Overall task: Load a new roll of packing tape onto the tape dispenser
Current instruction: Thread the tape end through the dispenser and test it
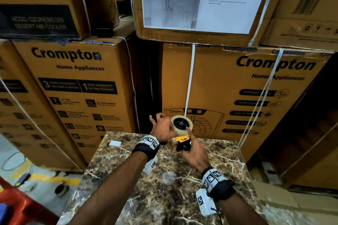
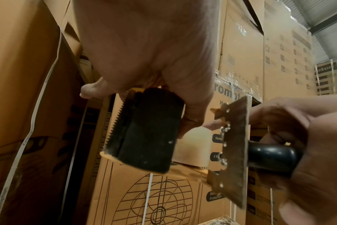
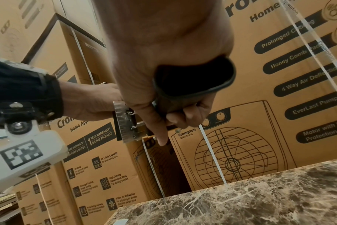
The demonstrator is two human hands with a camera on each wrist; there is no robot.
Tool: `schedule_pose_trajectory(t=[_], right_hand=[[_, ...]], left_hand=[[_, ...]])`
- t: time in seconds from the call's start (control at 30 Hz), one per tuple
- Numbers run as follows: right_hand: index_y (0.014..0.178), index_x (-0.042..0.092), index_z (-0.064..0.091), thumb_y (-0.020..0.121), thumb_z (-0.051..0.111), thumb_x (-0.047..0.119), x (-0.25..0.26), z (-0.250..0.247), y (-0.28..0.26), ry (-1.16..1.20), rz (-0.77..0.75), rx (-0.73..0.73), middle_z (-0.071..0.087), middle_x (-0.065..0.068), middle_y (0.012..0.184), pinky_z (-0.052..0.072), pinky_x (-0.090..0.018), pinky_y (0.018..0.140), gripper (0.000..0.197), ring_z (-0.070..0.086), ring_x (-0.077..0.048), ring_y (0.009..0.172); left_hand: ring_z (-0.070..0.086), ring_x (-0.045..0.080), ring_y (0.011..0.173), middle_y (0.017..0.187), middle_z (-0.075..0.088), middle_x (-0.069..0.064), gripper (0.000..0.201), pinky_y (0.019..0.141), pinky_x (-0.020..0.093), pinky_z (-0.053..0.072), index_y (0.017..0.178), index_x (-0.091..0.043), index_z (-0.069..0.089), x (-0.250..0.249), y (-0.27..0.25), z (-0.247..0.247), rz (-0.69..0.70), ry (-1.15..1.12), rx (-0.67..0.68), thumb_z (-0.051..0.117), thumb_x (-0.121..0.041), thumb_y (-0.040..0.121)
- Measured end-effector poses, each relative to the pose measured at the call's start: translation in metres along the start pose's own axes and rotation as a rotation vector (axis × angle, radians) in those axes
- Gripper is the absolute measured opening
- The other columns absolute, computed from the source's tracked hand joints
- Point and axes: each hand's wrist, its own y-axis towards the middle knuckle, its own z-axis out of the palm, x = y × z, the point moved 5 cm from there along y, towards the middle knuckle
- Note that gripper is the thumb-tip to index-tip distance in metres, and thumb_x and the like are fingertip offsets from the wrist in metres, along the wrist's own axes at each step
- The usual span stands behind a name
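A yellow tape dispenser (image 1: 182,139) with a black handle is held above the far edge of the marble table (image 1: 146,197). A pale tape roll (image 1: 181,124) sits on its black hub. My left hand (image 1: 163,128) curls over the dispenser's front end, where the black roller and serrated blade (image 2: 144,129) show; its fingertips reach the tape roll (image 2: 194,146), while thumb and forefinger stand free above. My right hand (image 1: 193,153) grips the black handle (image 3: 192,79), with its index finger (image 3: 160,132) stretched out to the roll's edge.
Stacked cardboard appliance boxes (image 1: 73,87) with white straps wall in the table's far and left sides. A small white label (image 1: 115,143) lies on the table's far left corner. A red object (image 1: 18,206) stands on the floor at the lower left.
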Motion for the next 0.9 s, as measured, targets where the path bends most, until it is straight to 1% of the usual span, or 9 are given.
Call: schedule_pose_trajectory(t=[0.13, 0.23, 0.3, 0.43, 0.5, 0.57, 0.7, 0.77, 0.9], right_hand=[[0.156, 0.054, 0.010, 0.079, 0.071, 0.030, 0.000, 0.001, -0.001, -0.002, 0.016, -0.017, 0.064, -0.001, 0.091, 0.059, -0.040, 0.066, 0.101, 0.065, -0.020, 0.078], [0.151, 0.064, 0.005, 0.077, 0.068, 0.043, -0.006, 0.009, 0.001, -0.037, 0.029, -0.004, 0.064, -0.001, 0.095, 0.060, -0.045, 0.074, 0.100, 0.065, -0.023, 0.084], [0.149, 0.068, 0.002, 0.076, 0.065, 0.046, -0.009, 0.012, 0.001, -0.033, 0.030, -0.004, 0.062, -0.002, 0.098, 0.059, -0.046, 0.078, 0.099, 0.063, -0.026, 0.091], [0.144, 0.074, -0.002, 0.076, 0.067, 0.045, -0.010, 0.013, 0.003, -0.026, 0.009, -0.005, 0.063, -0.001, 0.098, 0.060, -0.047, 0.078, 0.102, 0.064, -0.024, 0.087], [0.153, 0.061, 0.007, 0.078, 0.073, 0.041, -0.008, 0.009, 0.001, -0.010, -0.010, -0.015, 0.066, 0.001, 0.093, 0.061, -0.041, 0.073, 0.102, 0.067, -0.018, 0.082], [0.157, 0.052, 0.012, 0.081, 0.075, 0.036, -0.006, 0.006, 0.000, 0.001, -0.014, -0.020, 0.066, 0.002, 0.091, 0.058, -0.036, 0.069, 0.100, 0.065, -0.016, 0.079], [0.156, 0.057, 0.006, 0.082, 0.072, 0.034, -0.005, 0.002, -0.001, -0.010, 0.004, -0.004, 0.060, -0.001, 0.096, 0.057, -0.039, 0.074, 0.101, 0.060, -0.018, 0.082], [0.159, 0.050, 0.008, 0.086, 0.070, 0.027, -0.004, 0.001, -0.001, -0.015, 0.009, 0.007, 0.056, 0.000, 0.094, 0.051, -0.036, 0.070, 0.099, 0.056, -0.017, 0.081], [0.155, 0.057, 0.006, 0.079, 0.067, 0.035, -0.006, 0.002, 0.000, -0.016, 0.030, 0.007, 0.062, -0.004, 0.095, 0.059, -0.043, 0.070, 0.100, 0.064, -0.021, 0.078]], left_hand=[[0.022, 0.041, 0.139, 0.113, 0.061, 0.003, 0.018, 0.107, 0.080, -0.009, 0.068, -0.019, 0.062, -0.003, -0.004, -0.003, -0.035, 0.156, 0.008, 0.065, -0.037, 0.067], [0.018, 0.046, 0.143, 0.124, 0.057, 0.008, 0.037, 0.103, 0.084, -0.009, 0.094, -0.013, 0.063, -0.010, -0.008, -0.006, -0.049, 0.398, 0.060, 0.063, -0.043, 0.072], [0.017, 0.047, 0.144, 0.127, 0.057, 0.007, 0.042, 0.102, 0.085, -0.008, 0.101, -0.014, 0.060, -0.012, -0.008, -0.007, -0.057, 0.457, 0.065, 0.065, -0.044, 0.072], [0.015, 0.048, 0.145, 0.124, 0.061, 0.010, 0.050, 0.103, 0.085, -0.009, 0.094, -0.015, 0.051, -0.007, -0.007, -0.001, -0.122, 0.297, 0.087, 0.068, -0.057, 0.074], [0.015, 0.048, 0.145, 0.123, 0.063, 0.011, 0.054, 0.103, 0.084, -0.009, 0.093, -0.015, 0.052, -0.006, -0.005, 0.001, -0.158, 0.271, 0.087, 0.072, -0.061, 0.074], [0.014, 0.047, 0.146, 0.126, 0.063, 0.012, 0.047, 0.104, 0.084, -0.009, 0.093, -0.014, 0.060, -0.007, -0.003, 0.001, -0.158, 0.260, 0.079, 0.076, -0.055, 0.076], [0.012, 0.044, 0.146, 0.132, 0.060, 0.014, 0.026, 0.106, 0.081, -0.011, 0.095, -0.015, 0.077, -0.004, -0.001, 0.002, -0.126, 0.172, 0.096, 0.078, -0.037, 0.080], [0.012, 0.043, 0.146, 0.131, 0.060, 0.014, 0.022, 0.106, 0.081, -0.010, 0.093, -0.016, 0.079, -0.004, 0.000, 0.003, -0.122, 0.143, 0.103, 0.078, -0.034, 0.080], [0.015, 0.040, 0.144, 0.131, 0.060, 0.008, 0.018, 0.106, 0.082, -0.009, 0.085, -0.016, 0.079, -0.002, 0.004, 0.006, -0.075, 0.095, 0.084, 0.077, -0.032, 0.077]])
